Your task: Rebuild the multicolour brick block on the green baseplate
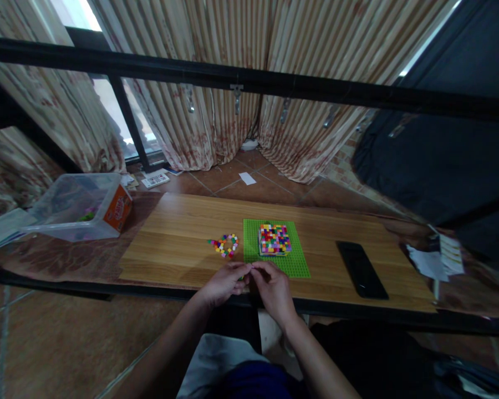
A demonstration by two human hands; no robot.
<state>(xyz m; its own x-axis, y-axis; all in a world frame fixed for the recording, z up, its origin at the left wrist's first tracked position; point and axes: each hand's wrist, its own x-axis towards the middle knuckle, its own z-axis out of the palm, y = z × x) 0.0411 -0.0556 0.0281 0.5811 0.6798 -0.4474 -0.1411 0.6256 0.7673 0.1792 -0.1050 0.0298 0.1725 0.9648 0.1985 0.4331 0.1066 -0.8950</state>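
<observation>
My left hand and my right hand meet at the table's front edge, fingertips pinched together. A speck of green, apparently a small toy brick, shows among the fingers of my left hand. What the right fingertips pinch is too small and covered to make out. Just beyond them lies a green studded baseplate, bearing a block of multicoloured toy bricks with a mixed-colour top and paler sides. Left of the plate, loose coloured bricks lie in a rough ring with a short tail.
A black phone-like slab lies on the wooden board at right. At the far left stands a clear plastic bin with an orange label and something green inside. White papers lie at right. A dark rail crosses before the curtains.
</observation>
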